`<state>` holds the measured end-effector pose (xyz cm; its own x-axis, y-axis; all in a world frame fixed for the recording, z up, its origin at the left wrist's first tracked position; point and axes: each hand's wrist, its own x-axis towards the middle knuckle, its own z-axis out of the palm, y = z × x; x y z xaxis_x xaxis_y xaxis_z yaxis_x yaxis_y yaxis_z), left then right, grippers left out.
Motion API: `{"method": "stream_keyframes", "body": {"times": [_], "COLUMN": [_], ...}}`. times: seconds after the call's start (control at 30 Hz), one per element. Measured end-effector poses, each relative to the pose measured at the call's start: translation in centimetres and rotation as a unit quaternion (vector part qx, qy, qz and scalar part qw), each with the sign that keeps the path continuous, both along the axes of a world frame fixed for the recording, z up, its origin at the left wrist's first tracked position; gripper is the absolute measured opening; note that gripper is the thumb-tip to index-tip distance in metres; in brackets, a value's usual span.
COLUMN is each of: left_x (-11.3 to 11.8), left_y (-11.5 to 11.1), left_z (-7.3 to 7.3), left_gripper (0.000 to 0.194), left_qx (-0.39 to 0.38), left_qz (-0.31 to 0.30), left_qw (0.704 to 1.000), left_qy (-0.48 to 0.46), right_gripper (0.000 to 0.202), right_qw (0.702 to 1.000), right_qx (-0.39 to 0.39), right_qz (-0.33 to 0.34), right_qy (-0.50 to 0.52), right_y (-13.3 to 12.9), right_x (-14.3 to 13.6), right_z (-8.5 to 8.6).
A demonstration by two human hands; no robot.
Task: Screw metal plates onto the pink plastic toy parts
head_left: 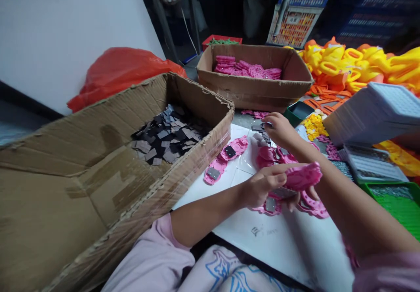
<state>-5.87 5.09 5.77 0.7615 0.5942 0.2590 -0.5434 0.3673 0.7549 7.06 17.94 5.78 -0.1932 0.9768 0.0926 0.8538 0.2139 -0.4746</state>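
My left hand (pixel 264 184) is closed around a pink plastic shell part (pixel 303 176), held tilted above a white board (pixel 243 226). A grey square piece shows under that part. Farther out, my right hand (pixel 278 125) is at a small pile of dark grey flat pieces (pixel 260 130), its fingers curled; what they pinch is hidden. Left of my hands lie two pink shells, one with a black square (pixel 230 152) on it and one with a grey square (pixel 214 173). More pink shells (pixel 313 206) lie beneath and beyond my left hand, partly covered.
A large cardboard box (pixel 197 174) at left holds many dark flat pieces. Behind stands another cardboard box (pixel 252 91) of pink parts. To the right are yellow toy parts (pixel 341 64), a light-coloured bin (pixel 370 112) and a green tray (pixel 393 209). A red bag (pixel 121 73) sits behind the left box.
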Motion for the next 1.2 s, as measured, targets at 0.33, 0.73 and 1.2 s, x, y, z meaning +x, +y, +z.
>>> {"method": "stream_keyframes", "body": {"times": [0.33, 0.73, 1.2], "left_x": [-0.2, 0.0, 0.6], "left_y": [1.1, 1.0, 1.8], "left_z": [-0.3, -1.0, -0.5], "left_gripper": [0.071, 0.069, 0.047], "left_qx": [-0.015, -0.012, -0.176], "left_qz": [0.071, 0.091, 0.215], "left_qw": [0.997, 0.996, 0.961], "left_qy": [-0.039, -0.012, -0.007], "right_gripper": [0.036, 0.039, 0.053], "right_qw": [0.957, 0.989, 0.829], "right_qx": [-0.013, -0.01, 0.024], "right_qz": [0.01, 0.015, -0.127], "right_qy": [-0.29, -0.15, 0.545], "right_y": [5.7, 6.0, -8.7], "right_x": [-1.6, -0.8, 2.8], "right_z": [-4.1, -3.7, 0.3]}}
